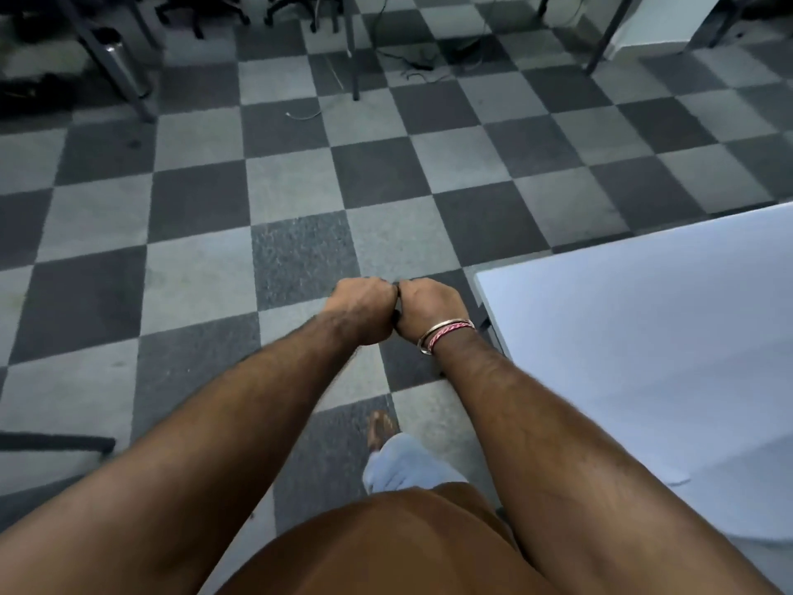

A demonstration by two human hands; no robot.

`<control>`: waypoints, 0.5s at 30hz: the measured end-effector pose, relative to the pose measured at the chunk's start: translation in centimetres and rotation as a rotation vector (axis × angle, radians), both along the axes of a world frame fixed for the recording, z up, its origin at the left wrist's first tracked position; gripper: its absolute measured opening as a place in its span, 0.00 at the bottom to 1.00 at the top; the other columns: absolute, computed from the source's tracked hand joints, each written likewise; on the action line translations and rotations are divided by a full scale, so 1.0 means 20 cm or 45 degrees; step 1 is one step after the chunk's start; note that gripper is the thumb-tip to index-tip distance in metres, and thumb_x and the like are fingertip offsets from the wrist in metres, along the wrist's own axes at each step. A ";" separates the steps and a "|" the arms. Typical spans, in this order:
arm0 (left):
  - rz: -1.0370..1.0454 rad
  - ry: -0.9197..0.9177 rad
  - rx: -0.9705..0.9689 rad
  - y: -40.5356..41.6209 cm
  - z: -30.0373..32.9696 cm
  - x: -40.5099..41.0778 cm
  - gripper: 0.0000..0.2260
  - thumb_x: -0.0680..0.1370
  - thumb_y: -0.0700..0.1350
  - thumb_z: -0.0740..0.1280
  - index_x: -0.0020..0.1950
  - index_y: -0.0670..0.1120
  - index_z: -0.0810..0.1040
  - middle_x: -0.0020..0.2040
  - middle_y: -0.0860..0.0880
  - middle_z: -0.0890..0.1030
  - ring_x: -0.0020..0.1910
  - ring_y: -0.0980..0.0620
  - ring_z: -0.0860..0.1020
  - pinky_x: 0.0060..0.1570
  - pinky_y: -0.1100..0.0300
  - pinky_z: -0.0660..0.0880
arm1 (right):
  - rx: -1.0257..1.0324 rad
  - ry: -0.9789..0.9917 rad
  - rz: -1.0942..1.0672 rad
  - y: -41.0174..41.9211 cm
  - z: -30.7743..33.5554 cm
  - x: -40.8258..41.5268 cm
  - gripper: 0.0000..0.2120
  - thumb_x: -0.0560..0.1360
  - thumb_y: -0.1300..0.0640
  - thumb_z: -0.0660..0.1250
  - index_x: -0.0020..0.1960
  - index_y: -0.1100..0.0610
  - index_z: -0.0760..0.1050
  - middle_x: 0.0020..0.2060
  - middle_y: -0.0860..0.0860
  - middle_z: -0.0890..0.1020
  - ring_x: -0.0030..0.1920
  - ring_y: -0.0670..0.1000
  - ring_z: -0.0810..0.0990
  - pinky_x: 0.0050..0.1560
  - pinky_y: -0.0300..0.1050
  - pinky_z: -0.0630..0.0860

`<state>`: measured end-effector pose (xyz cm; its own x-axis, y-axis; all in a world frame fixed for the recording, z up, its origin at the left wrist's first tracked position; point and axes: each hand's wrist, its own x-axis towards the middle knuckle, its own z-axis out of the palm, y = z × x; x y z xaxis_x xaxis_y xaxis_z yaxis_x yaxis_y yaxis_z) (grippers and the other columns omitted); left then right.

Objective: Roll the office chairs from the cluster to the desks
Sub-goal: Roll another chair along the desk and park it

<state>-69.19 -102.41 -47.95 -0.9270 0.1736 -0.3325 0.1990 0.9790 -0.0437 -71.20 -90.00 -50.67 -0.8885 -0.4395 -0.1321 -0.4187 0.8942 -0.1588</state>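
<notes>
Item: my two fists, knuckle to knuckle above the checkered floor (296,191).

My left grip (362,309) and right grip (429,307) are both curled tight, touching each other, nothing visibly held. Bangles (446,332) on my right wrist. White bench (643,337) just right of my hands. Office chair bases (201,10) far off at the top left, under dark bench legs (354,45). A bin (124,66) stands there; contents unseen.

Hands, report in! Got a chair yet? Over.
Both hands fisted, left hand against right hand, holding nothing. Black wheeled office chairs far ahead by grey-legged desks. White tabletop close right.
</notes>
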 end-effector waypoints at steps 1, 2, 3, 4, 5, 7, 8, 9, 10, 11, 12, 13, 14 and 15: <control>-0.022 0.011 -0.001 -0.02 -0.01 -0.12 0.13 0.81 0.51 0.65 0.64 0.49 0.78 0.59 0.47 0.83 0.57 0.44 0.83 0.48 0.50 0.78 | -0.005 0.001 -0.028 -0.02 -0.01 -0.11 0.12 0.73 0.49 0.67 0.54 0.53 0.79 0.50 0.52 0.83 0.51 0.56 0.81 0.45 0.47 0.77; -0.047 0.018 -0.008 -0.05 -0.03 -0.29 0.13 0.81 0.50 0.65 0.63 0.49 0.79 0.59 0.48 0.83 0.57 0.44 0.83 0.47 0.51 0.77 | -0.011 0.010 -0.062 -0.05 -0.03 -0.26 0.12 0.73 0.49 0.67 0.53 0.53 0.79 0.49 0.53 0.83 0.50 0.57 0.81 0.45 0.47 0.77; -0.070 0.022 -0.021 -0.07 -0.04 -0.42 0.12 0.81 0.50 0.65 0.63 0.50 0.79 0.59 0.48 0.83 0.57 0.45 0.83 0.45 0.52 0.76 | -0.022 0.008 -0.093 -0.06 -0.04 -0.39 0.12 0.73 0.49 0.67 0.53 0.53 0.79 0.50 0.53 0.83 0.50 0.57 0.82 0.45 0.47 0.77; -0.093 0.027 -0.041 -0.08 -0.05 -0.59 0.12 0.81 0.50 0.65 0.63 0.50 0.79 0.59 0.48 0.83 0.56 0.45 0.83 0.44 0.52 0.75 | -0.025 0.015 -0.116 -0.08 -0.05 -0.54 0.13 0.73 0.49 0.67 0.54 0.54 0.79 0.50 0.53 0.83 0.50 0.57 0.82 0.46 0.47 0.77; -0.111 0.037 -0.053 -0.10 -0.05 -0.74 0.12 0.81 0.50 0.65 0.63 0.50 0.79 0.58 0.48 0.83 0.56 0.45 0.83 0.43 0.53 0.74 | -0.030 0.016 -0.138 -0.10 -0.05 -0.68 0.13 0.73 0.48 0.67 0.54 0.53 0.79 0.50 0.53 0.83 0.51 0.58 0.82 0.46 0.48 0.77; -0.132 0.025 -0.050 -0.11 -0.03 -1.00 0.12 0.81 0.50 0.65 0.64 0.51 0.78 0.59 0.49 0.83 0.56 0.45 0.83 0.43 0.53 0.73 | -0.033 -0.008 -0.158 -0.12 -0.02 -0.93 0.14 0.73 0.48 0.67 0.55 0.53 0.79 0.51 0.53 0.83 0.52 0.57 0.81 0.47 0.48 0.78; -0.140 0.017 -0.053 -0.11 -0.02 -1.13 0.12 0.81 0.50 0.66 0.64 0.51 0.78 0.59 0.49 0.83 0.56 0.45 0.83 0.44 0.53 0.74 | -0.031 -0.020 -0.176 -0.12 -0.01 -1.06 0.14 0.73 0.47 0.68 0.56 0.53 0.79 0.52 0.52 0.83 0.52 0.57 0.82 0.47 0.48 0.78; -0.167 0.023 -0.057 -0.11 0.00 -1.31 0.12 0.81 0.50 0.66 0.64 0.51 0.78 0.59 0.49 0.83 0.56 0.45 0.83 0.46 0.52 0.76 | -0.034 -0.018 -0.198 -0.11 0.01 -1.22 0.14 0.73 0.47 0.68 0.55 0.53 0.79 0.51 0.52 0.83 0.52 0.57 0.82 0.47 0.48 0.78; -0.186 0.033 -0.065 -0.10 0.02 -1.43 0.12 0.81 0.50 0.66 0.63 0.51 0.78 0.58 0.49 0.83 0.56 0.45 0.83 0.47 0.51 0.78 | -0.031 -0.009 -0.208 -0.10 0.03 -1.33 0.14 0.73 0.46 0.68 0.55 0.52 0.79 0.51 0.52 0.83 0.52 0.57 0.82 0.47 0.48 0.78; -0.200 0.042 -0.064 -0.09 0.04 -1.52 0.12 0.81 0.51 0.66 0.63 0.51 0.78 0.58 0.49 0.83 0.56 0.45 0.83 0.48 0.50 0.79 | -0.030 -0.006 -0.220 -0.09 0.05 -1.42 0.14 0.73 0.46 0.68 0.55 0.52 0.79 0.51 0.52 0.83 0.52 0.57 0.82 0.47 0.47 0.77; -0.230 0.062 -0.059 -0.07 0.07 -1.70 0.12 0.81 0.51 0.66 0.63 0.51 0.78 0.58 0.49 0.83 0.55 0.45 0.83 0.47 0.50 0.80 | -0.033 0.011 -0.246 -0.07 0.09 -1.58 0.14 0.73 0.46 0.67 0.55 0.52 0.79 0.51 0.52 0.83 0.52 0.57 0.82 0.46 0.47 0.77; -0.255 0.077 -0.055 -0.05 0.09 -1.81 0.12 0.81 0.51 0.66 0.63 0.51 0.78 0.58 0.50 0.83 0.55 0.45 0.83 0.45 0.51 0.78 | -0.035 0.017 -0.267 -0.05 0.11 -1.68 0.14 0.74 0.47 0.67 0.55 0.53 0.79 0.51 0.52 0.83 0.52 0.57 0.82 0.46 0.47 0.76; -0.293 0.088 -0.061 -0.02 0.12 -1.96 0.12 0.81 0.51 0.65 0.63 0.51 0.78 0.57 0.50 0.83 0.55 0.45 0.83 0.43 0.52 0.76 | -0.026 0.027 -0.297 -0.02 0.14 -1.81 0.14 0.74 0.47 0.67 0.55 0.53 0.79 0.50 0.52 0.83 0.52 0.57 0.82 0.46 0.47 0.76; -0.324 0.091 -0.058 0.01 0.14 -2.09 0.11 0.81 0.51 0.65 0.63 0.51 0.78 0.57 0.50 0.83 0.55 0.45 0.83 0.42 0.52 0.74 | -0.022 0.034 -0.320 0.01 0.16 -1.92 0.14 0.74 0.47 0.67 0.55 0.53 0.79 0.50 0.53 0.83 0.51 0.57 0.82 0.45 0.47 0.76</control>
<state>-110.90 -102.25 -45.20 -0.8769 0.3901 -0.2808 0.4331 0.8946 -0.1097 -109.64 -89.80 -47.44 -0.9731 -0.2064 -0.1018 -0.1879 0.9679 -0.1670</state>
